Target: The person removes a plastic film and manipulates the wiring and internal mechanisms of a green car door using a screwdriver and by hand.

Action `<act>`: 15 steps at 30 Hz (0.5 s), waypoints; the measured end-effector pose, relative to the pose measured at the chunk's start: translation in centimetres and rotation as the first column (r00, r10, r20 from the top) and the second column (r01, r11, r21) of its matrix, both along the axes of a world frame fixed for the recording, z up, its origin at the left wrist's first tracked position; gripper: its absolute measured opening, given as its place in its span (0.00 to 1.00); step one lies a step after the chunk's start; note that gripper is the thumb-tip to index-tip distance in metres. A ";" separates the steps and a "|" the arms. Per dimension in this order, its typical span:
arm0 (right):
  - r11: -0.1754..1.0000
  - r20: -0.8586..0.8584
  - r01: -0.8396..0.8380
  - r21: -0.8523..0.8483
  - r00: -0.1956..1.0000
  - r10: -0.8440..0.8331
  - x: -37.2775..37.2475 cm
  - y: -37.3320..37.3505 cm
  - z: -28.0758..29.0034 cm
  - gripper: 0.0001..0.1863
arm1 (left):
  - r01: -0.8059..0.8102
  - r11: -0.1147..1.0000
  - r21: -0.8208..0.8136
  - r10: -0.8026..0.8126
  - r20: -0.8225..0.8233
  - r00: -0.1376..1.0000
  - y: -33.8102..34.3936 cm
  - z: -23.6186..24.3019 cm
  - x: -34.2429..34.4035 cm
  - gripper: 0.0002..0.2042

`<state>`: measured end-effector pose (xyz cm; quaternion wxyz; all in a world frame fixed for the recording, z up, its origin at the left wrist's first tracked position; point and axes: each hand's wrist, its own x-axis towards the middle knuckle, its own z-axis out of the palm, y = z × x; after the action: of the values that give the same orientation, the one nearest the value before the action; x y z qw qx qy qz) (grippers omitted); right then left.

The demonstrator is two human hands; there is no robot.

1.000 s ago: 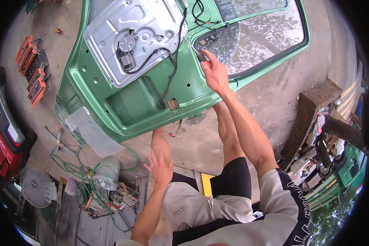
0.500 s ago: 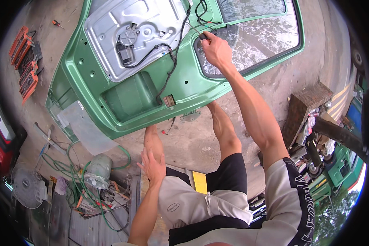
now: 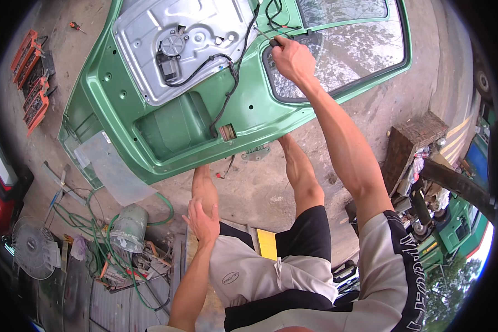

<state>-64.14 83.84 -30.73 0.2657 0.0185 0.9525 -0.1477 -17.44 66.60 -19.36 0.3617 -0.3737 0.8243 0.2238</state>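
A green car door (image 3: 243, 113) lies in front of me, with a silver metal inner panel (image 3: 144, 52) fixed to it. On that panel sits a round window motor (image 3: 172, 45), and a black wiring harness (image 3: 233, 88) runs down beside it. My right hand (image 3: 294, 60) is closed around the dark handle of a screwdriver (image 3: 273, 42), above the corner of the window glass (image 3: 348, 55). The thin shaft points left to the panel's right edge; whether the tip touches a screw is too small to tell. My left hand (image 3: 203, 222) rests on my left leg, fingers spread, holding nothing.
An orange open toolbox (image 3: 37, 108) and another screwdriver (image 3: 76, 26) lie on the ground at far left. A clear plastic sheet (image 3: 116, 171) hangs over the door's near left edge. Nearer are a bucket (image 3: 130, 228), a green hose (image 3: 163, 213) and a fan (image 3: 34, 248). A wooden box (image 3: 412, 135) stands right.
My right hand and the screwdriver have shifted slightly farther from me, toward the panel's edge. My left hand stays on my leg, its fingers a little differently spread.
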 end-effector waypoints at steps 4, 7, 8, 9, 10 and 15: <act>1.000 0.029 -0.018 0.000 0.999 0.018 -0.4 -0.1 0.6 0.24 | 0.005 1.000 -0.008 -0.005 -0.004 1.000 -0.2 0.0 0.0 0.27; 0.999 0.004 -0.031 0.018 1.000 0.031 -0.6 -0.1 0.4 0.23 | -0.007 1.000 0.000 0.007 -0.002 1.000 -0.3 0.0 -0.1 0.28; 0.999 0.009 -0.033 0.022 0.999 0.033 -0.6 -0.2 0.3 0.22 | -0.006 1.000 -0.002 0.006 0.005 1.000 -0.3 0.0 -0.1 0.28; 0.999 0.013 -0.035 0.026 0.999 0.034 -0.7 -0.2 0.3 0.22 | -0.005 1.000 -0.004 0.005 0.011 1.000 -0.4 0.0 -0.1 0.28; 0.999 0.013 -0.035 0.027 0.999 0.034 -0.8 0.0 0.0 0.22 | -0.005 1.000 -0.003 0.005 0.010 1.000 -0.4 -0.1 0.0 0.28; 0.998 0.044 -0.051 0.041 0.998 0.049 -0.9 -0.3 0.8 0.23 | -0.001 1.000 -0.023 0.001 0.008 1.000 -0.7 -0.3 0.5 0.28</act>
<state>-64.99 83.49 -29.92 0.2895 0.0033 0.9496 -0.1204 -16.92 65.94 -19.65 0.3607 -0.3793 0.8250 0.2132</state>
